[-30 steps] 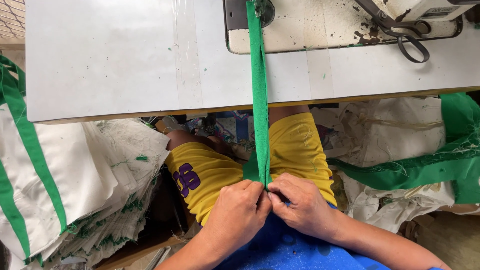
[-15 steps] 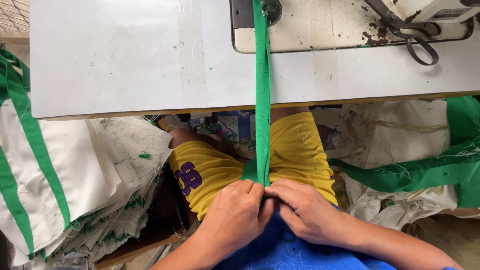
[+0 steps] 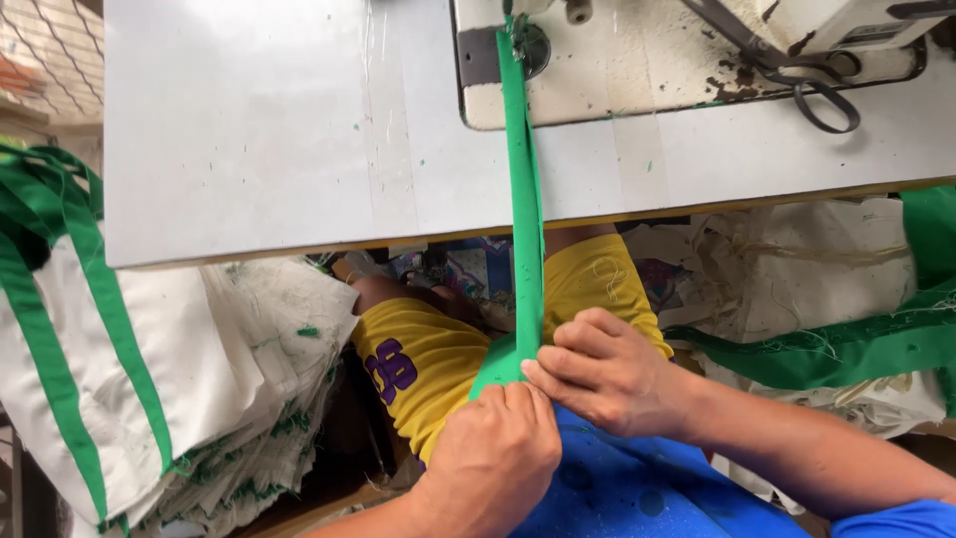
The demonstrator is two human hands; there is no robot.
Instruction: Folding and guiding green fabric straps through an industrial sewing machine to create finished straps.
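From the left edge I see a stack of white bags with green trim, slumped beside the grey work table and well apart from my hands. Moving in, my left hand sits low in front of my lap, knuckles up and fingers curled under; it seems closed on the lower end of the green fabric strip, though the fingertips are hidden, so I cannot tell how tight that hold is. The strip runs taut from my hands, up over the table edge, to the needle area of the sewing machine at the top. Just beside the left, my right hand pinches the strip between thumb and bent fingers, closed on it where the fold opens into a wider patch. I judge the strip as light, soft and limp: it holds a line only under tension and would sag or twist if let go. The folded edges look liable to spring open, so the best hold is flat across the fold, near the edges, both hands close together. Further right, black scissors lie on the machine bed, and more green fabric drapes below the table.
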